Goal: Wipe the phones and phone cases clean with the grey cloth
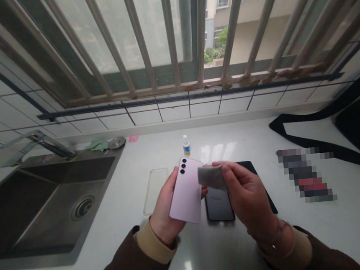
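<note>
A pale lilac phone (187,197), its back with several dark camera lenses facing up, lies in my left hand (166,209), which is closed around its edges. A folded grey cloth (211,177) is pinched in my right hand (246,192), its free end beside the phone's upper right edge. I cannot tell whether the cloth touches the phone. Below my right hand a dark phone (219,207) rests on the counter, partly covered by the cloth and hand. Behind it lies a black flat item (263,186), mostly hidden. Left of my left hand is a clear phone case (153,187).
A small white bottle (186,146) stands behind the lilac phone. To the left is a steel sink (94,201) with a faucet (53,146), a green cloth (98,145) and a round metal strainer (117,143). A black strap (296,135) and a blurred-out item (308,176) lie at right.
</note>
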The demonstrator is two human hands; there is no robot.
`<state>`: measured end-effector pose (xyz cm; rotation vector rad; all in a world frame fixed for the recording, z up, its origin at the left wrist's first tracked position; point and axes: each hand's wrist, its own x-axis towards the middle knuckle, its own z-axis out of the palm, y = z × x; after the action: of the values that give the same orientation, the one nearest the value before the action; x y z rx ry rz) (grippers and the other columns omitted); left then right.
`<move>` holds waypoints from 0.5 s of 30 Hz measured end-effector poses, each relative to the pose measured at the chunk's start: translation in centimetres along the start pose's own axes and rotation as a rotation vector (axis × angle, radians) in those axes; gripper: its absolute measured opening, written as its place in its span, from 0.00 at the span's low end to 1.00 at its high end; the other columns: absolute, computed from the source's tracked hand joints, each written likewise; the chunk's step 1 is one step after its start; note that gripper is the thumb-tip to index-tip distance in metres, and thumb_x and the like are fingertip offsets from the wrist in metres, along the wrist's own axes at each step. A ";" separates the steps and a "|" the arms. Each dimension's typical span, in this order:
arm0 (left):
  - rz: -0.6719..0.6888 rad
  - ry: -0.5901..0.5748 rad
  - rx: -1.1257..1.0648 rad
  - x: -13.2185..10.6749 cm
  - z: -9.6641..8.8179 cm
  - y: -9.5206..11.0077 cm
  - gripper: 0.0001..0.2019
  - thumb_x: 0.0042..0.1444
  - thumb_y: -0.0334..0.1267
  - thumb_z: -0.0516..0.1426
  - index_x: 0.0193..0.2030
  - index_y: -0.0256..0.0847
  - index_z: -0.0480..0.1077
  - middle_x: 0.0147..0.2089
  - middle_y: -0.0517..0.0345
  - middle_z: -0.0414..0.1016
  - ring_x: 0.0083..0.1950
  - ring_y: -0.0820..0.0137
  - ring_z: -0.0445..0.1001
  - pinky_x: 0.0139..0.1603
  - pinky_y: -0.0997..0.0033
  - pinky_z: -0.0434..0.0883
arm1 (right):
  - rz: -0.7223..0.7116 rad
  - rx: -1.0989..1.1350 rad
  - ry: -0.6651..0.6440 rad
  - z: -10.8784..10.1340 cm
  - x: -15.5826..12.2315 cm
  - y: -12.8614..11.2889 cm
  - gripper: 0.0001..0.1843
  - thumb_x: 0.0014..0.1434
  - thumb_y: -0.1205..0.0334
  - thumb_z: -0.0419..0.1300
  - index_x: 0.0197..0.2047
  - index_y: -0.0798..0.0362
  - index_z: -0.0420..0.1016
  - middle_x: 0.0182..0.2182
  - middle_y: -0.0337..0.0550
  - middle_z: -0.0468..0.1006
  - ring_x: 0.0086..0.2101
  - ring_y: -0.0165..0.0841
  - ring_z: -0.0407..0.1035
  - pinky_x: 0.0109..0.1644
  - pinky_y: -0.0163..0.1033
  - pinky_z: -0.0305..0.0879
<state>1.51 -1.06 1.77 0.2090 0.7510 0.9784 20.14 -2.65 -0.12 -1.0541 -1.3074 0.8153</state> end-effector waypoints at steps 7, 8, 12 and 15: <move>-0.116 -0.070 -0.021 0.0 -0.2 -0.9 0.24 0.76 0.50 0.54 0.59 0.30 0.80 0.45 0.40 0.87 0.39 0.61 0.86 0.50 0.61 0.82 | -0.431 -0.417 -0.169 0.1 0.8 0.9 0.18 0.76 0.68 0.56 0.63 0.47 0.79 0.62 0.45 0.83 0.63 0.42 0.77 0.79 0.62 0.59; -0.082 -0.049 -0.061 0.1 -0.3 -1.0 0.21 0.76 0.48 0.55 0.57 0.32 0.80 0.43 0.43 0.87 0.38 0.63 0.86 0.49 0.63 0.82 | -0.507 -0.441 -0.267 0.4 0.5 1.0 0.19 0.76 0.71 0.56 0.63 0.48 0.78 0.63 0.45 0.83 0.64 0.41 0.76 0.81 0.64 0.50; -0.018 0.057 -0.129 0.3 -0.6 -0.9 0.24 0.76 0.49 0.54 0.55 0.27 0.80 0.42 0.40 0.87 0.40 0.63 0.86 0.48 0.67 0.82 | -0.646 -0.422 -0.468 1.6 -0.7 0.8 0.18 0.74 0.76 0.55 0.60 0.51 0.76 0.63 0.45 0.83 0.66 0.36 0.74 0.84 0.60 0.32; -0.037 0.129 -0.078 0.1 -0.3 -0.2 0.29 0.75 0.54 0.53 0.57 0.26 0.79 0.41 0.38 0.87 0.37 0.60 0.86 0.43 0.65 0.83 | -0.717 -0.327 -0.578 1.8 -1.2 0.0 0.15 0.74 0.75 0.57 0.58 0.50 0.76 0.60 0.42 0.85 0.64 0.33 0.76 0.84 0.57 0.30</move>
<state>1.48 -1.14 1.42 0.0644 0.8298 0.9907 18.20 -3.49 -0.64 -0.5086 -2.1912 0.3578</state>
